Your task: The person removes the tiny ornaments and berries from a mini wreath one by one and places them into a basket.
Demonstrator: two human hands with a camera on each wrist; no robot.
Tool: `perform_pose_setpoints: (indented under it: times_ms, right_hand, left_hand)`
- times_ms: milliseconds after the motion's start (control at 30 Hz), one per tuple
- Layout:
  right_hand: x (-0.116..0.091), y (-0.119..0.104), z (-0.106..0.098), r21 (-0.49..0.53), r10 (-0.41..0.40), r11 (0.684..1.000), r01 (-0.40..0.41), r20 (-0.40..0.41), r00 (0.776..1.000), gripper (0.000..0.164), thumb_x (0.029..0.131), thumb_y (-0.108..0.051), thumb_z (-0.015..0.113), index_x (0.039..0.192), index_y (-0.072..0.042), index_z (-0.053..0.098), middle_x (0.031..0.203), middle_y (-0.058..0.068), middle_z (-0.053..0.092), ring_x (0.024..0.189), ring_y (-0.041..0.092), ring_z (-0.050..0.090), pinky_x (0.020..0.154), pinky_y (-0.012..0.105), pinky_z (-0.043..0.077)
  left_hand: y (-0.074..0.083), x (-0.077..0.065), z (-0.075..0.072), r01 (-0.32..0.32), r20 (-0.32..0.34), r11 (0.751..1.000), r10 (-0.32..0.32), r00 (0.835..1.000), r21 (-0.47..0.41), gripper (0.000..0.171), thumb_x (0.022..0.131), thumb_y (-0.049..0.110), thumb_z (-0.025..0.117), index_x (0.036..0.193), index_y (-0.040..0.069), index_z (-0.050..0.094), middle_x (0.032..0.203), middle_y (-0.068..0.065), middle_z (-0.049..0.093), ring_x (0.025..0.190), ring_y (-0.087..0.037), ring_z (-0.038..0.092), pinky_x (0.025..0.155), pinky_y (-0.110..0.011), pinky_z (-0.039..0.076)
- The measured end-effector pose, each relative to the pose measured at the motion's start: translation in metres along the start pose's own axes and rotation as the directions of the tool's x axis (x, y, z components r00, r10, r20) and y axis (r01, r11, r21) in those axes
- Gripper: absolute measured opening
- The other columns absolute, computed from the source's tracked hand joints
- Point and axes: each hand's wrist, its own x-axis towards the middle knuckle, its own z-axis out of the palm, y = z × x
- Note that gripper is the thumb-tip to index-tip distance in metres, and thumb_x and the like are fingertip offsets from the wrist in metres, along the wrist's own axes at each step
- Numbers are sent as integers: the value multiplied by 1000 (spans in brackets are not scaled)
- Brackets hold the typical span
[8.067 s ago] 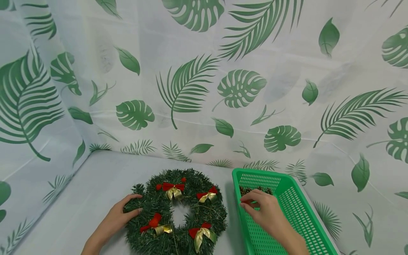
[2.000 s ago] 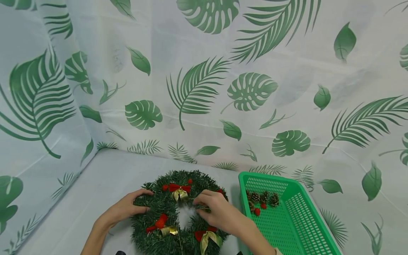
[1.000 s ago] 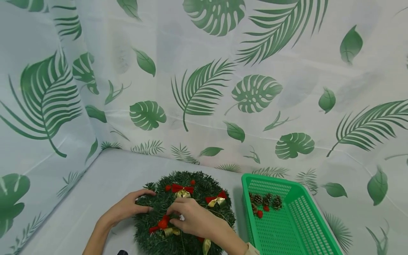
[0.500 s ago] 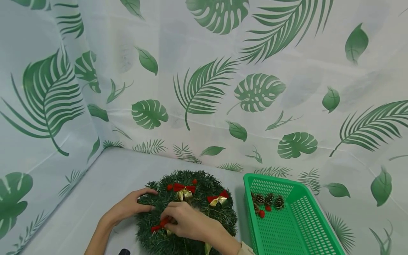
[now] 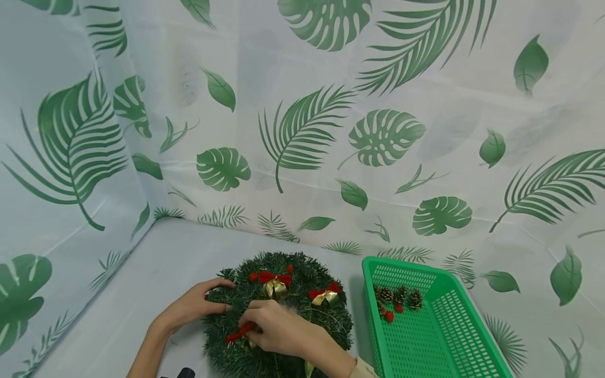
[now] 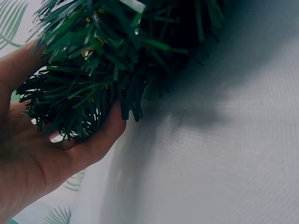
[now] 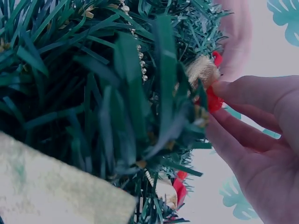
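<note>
A round green tinsel wreath [image 5: 326, 328] lies on the table, trimmed with red bows, gold ribbon, small red balls and a thin gold bead string. My left hand [image 5: 191, 307] holds the wreath's left rim, with a tuft of tinsel [image 6: 79, 93] between thumb and fingers in the left wrist view. Over the wreath's lower left, my right hand [image 5: 279, 325] pinches a rounded red part [image 7: 215, 100] of the lower-left bow [image 5: 238, 332] with thumb and fingertips. Beside it shows gold ribbon [image 7: 201, 72]. My right hand covers most of the wreath's centre hole and part of that bow.
To the wreath's right stands a green plastic basket [image 5: 435, 341]. Pine cones [image 5: 400, 294] and red balls [image 5: 389, 316] lie in its far left part. Leaf-printed white cloth [image 5: 302, 131] walls the table's back and left. A black object [image 5: 186, 373] shows at the bottom edge.
My right hand has come from the basket to the wreath's upper right, then across to the lower-left bow, whose red part has shifted. My left hand stays on the rim. The view has shifted slightly.
</note>
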Motion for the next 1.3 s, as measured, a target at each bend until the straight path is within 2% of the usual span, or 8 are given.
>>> perform_pose_setpoints:
  times_ms: [300,567,900,1033,1200,1300]
  right_hand:
    - [-10,1,-2,-12,-13,1000,13,-16,1000,24,97,-4,70,120,-8,75,106,2,66,82,-4,59,69,2,46]
    - [-18,-4,-10,15,-13,1000,14,-20,1000,22,96,1,69,115,-7,75,109,2,65,84,-3,59,71,4,47]
    - [-31,-1,-15,44,-25,999,26,-28,999,16,98,-1,68,114,-5,68,108,6,61,93,10,61,79,10,49]
    - [-37,-1,-18,45,5,999,-3,-45,999,16,96,0,69,111,-6,69,107,4,62,92,8,62,77,10,50]
    - [-45,-2,-25,44,56,998,-53,-62,996,24,96,0,69,118,-9,72,110,2,64,89,6,62,73,9,49]
    - [-50,-2,-28,51,70,996,-67,-71,995,23,96,-1,70,116,-10,74,108,1,63,88,5,62,73,10,50]
  left_hand:
    - [2,-1,2,30,-18,999,-30,999,18,55,92,32,78,141,13,60,151,-21,49,143,-53,38,93,-56,54]
    - [2,0,2,35,-15,999,-34,999,20,54,93,32,78,141,14,60,152,-21,49,144,-53,36,95,-59,53]
    - [1,0,1,32,-9,999,-32,999,24,55,94,31,76,142,12,59,154,-23,46,143,-53,38,97,-59,52]
    - [3,-2,2,27,-7,999,-27,1000,26,54,94,29,76,141,11,59,154,-24,47,143,-54,37,98,-60,51]
    - [6,-2,3,27,-21,998,-26,999,49,53,92,31,78,140,13,61,154,-24,47,144,-55,36,98,-62,51]
    - [6,-1,4,24,-21,998,-23,999,53,54,92,31,78,139,13,61,155,-24,45,145,-56,34,99,-63,50]
